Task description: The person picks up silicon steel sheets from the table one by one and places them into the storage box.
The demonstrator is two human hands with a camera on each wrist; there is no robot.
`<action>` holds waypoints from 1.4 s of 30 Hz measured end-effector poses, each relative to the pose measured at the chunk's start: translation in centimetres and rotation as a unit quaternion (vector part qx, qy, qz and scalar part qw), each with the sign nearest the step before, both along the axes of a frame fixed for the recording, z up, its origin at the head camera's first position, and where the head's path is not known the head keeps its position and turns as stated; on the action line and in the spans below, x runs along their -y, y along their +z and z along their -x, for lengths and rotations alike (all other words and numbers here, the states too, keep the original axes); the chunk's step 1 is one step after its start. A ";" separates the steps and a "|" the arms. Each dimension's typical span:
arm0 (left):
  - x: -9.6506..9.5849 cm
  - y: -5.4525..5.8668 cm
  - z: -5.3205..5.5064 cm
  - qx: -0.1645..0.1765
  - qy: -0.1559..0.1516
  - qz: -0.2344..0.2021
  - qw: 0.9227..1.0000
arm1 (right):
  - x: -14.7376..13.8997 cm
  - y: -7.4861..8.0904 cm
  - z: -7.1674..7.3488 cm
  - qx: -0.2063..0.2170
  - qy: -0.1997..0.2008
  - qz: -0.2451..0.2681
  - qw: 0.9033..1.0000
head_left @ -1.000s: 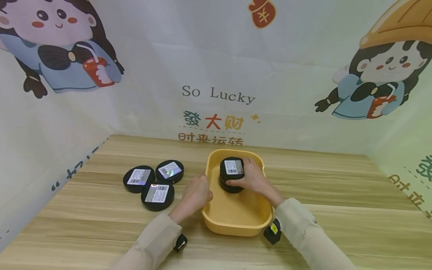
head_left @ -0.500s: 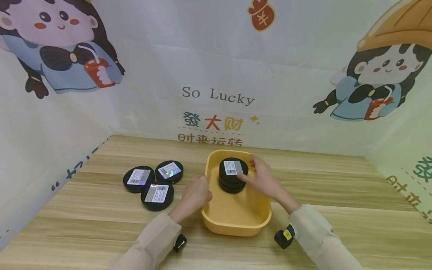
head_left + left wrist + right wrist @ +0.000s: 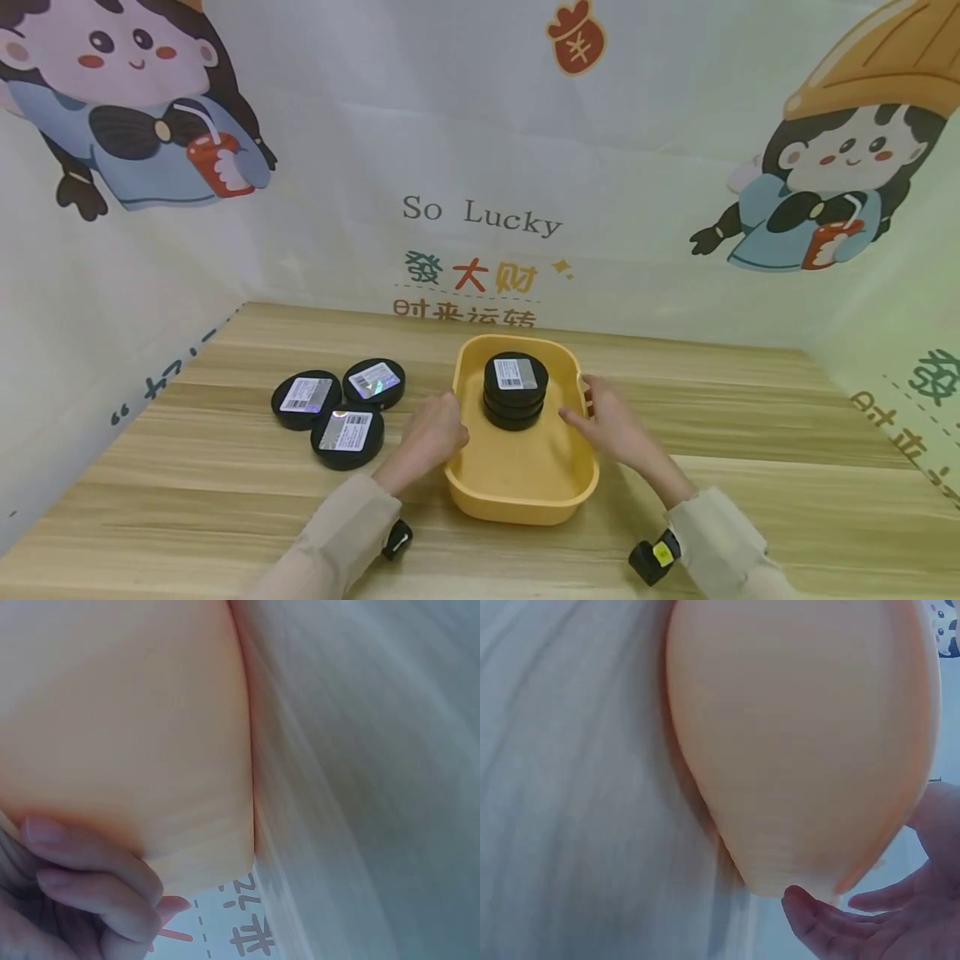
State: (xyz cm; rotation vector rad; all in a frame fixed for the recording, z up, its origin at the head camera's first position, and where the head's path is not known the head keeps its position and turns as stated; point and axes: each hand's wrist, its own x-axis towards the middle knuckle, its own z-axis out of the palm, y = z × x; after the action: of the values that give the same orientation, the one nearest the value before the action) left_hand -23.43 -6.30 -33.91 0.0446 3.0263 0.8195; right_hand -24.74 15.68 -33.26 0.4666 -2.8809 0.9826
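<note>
A yellow plastic tub (image 3: pixel 517 514) stands on the table, and inside it toward the far end is a stack of black round tins (image 3: pixel 516 382), the top one bearing a white and silver label. My left hand (image 3: pixel 432 433) grips the tub's left rim; in the left wrist view its curled fingers (image 3: pixel 112 881) lie against the outer wall. At the right rim, my right hand (image 3: pixel 615 425) has its thumb over the inside and its fingers outside. The right wrist view shows those fingers (image 3: pixel 840 930) spread loosely near the rim.
Three more black tins with labels, a left one (image 3: pixel 306 400), a back one (image 3: pixel 373 383) and a front one (image 3: pixel 347 437), lie close together on the wooden table (image 3: pixel 187 500) left of the tub. A printed white cloth (image 3: pixel 480 142) rises behind the table.
My right hand has let go of the stacked tins and moved right to the tub's right rim. The left hand stays on the left rim.
</note>
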 end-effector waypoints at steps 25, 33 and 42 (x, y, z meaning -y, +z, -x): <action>0.2 -0.2 -0.2 -0.017 -0.017 0.002 1.000 | 0.4 -2.1 -1.2 0.130 -0.047 0.114 0.984; 1.2 -0.4 0.1 -0.030 -0.069 -0.042 0.996 | 0.5 -2.0 -1.2 0.120 -0.046 0.104 0.986; 3.6 0.0 0.1 -0.044 -0.167 -0.060 0.983 | 0.4 -2.1 -1.1 0.122 -0.054 0.110 0.985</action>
State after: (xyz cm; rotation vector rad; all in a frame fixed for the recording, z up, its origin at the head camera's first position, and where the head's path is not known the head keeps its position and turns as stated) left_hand -23.52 -9.87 -33.88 0.5867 2.9182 0.9840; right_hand -23.60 15.29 -35.41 0.1821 -2.9134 1.4085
